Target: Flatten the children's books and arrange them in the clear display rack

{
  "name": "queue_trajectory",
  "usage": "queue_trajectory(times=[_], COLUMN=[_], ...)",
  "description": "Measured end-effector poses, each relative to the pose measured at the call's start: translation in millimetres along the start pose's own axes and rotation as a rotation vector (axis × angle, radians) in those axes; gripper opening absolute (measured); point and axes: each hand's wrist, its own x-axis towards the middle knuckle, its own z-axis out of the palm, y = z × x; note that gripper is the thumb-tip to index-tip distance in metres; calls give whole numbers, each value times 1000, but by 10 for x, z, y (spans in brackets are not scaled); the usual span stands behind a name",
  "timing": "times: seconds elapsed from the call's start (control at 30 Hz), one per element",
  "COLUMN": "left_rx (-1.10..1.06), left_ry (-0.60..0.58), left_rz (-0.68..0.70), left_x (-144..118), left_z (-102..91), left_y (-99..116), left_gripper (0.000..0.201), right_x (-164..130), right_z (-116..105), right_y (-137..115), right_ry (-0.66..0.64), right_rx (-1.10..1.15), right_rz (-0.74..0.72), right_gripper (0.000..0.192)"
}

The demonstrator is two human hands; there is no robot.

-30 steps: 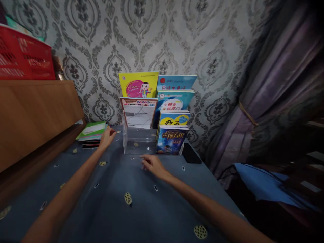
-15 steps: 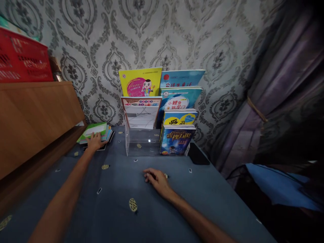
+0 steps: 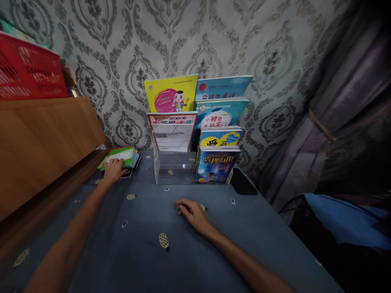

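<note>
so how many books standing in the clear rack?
6: left column has two, yellow behind white; right column has four, stepped front to back. Others may be hidden behind.

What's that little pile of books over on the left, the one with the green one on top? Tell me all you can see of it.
The stack of books lies flat on the blue patterned cloth, close beside the wooden cabinet and left of the clear display rack. Its top book has a green cover with a white patch; blue, orange and dark edges of thinner books peek out beneath, slightly fanned. How many there are is hard to tell. The left hand rests palm-down on its near edge.
</note>
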Motion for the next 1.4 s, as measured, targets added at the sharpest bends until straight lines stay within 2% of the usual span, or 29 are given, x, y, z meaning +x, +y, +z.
queue_trajectory(times=[0.2,0.47,0.7,1.03,1.23,1.3,1.4], left_rx=[22,83,110,75,-14,-50,-93], left_ry=[-15,-34,-72,-197,-237,-256,-283], left_rz=[29,131,183,304,422,457,463], left_x=[42,-93,-442,-1182,-1629,-1689,-1598], left_z=[-32,-240,-372,-399,-582,-641,-634], left_y=[2,134,370,824,1143,1192,1143], left_gripper=[47,40,40,32,28,27,34], right_x=[1,-2,-9,-1,-5,-9,-10], right_z=[5,-9,-1,12,6,3,6], right_y=[32,-16,-29,7,0,-2,5], right_ry=[0,-5,-4,-23,-26,-28,-22], right_rx=[-7,-31,-37,-69,-91,-97,-87], right_rz=[-35,-25,-30,-39,-61,-57,-46], right_gripper=[28,28,29,27,27,27,27])
